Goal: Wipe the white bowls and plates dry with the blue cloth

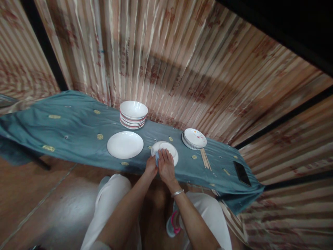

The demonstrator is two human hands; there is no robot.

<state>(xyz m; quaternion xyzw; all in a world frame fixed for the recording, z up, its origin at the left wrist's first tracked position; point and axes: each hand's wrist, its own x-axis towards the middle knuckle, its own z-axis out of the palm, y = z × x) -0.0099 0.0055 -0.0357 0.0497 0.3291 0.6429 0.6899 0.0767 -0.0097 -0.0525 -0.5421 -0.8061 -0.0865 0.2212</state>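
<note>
You are in a curtained booth, perhaps inside a home, though the edges blur: pleated pinkish-beige fabric curtains [161, 52] and straight black poles [44, 45] enclose your long teal-cloth-covered table [80, 123].

Bowl stack [133, 114] behind left plate [125, 145], middle plate [169, 147] next, plate stack [194, 138] right.

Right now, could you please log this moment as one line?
Left hand: at blue cloth; right hand: over white plate; nearby: plate stack, chopsticks

Pleated reddish-brown curtain [161, 66], black frame bars [45, 45], long teal cloth-covered table [75, 128], brown floor [31, 177], pale light patch [75, 201]
</note>
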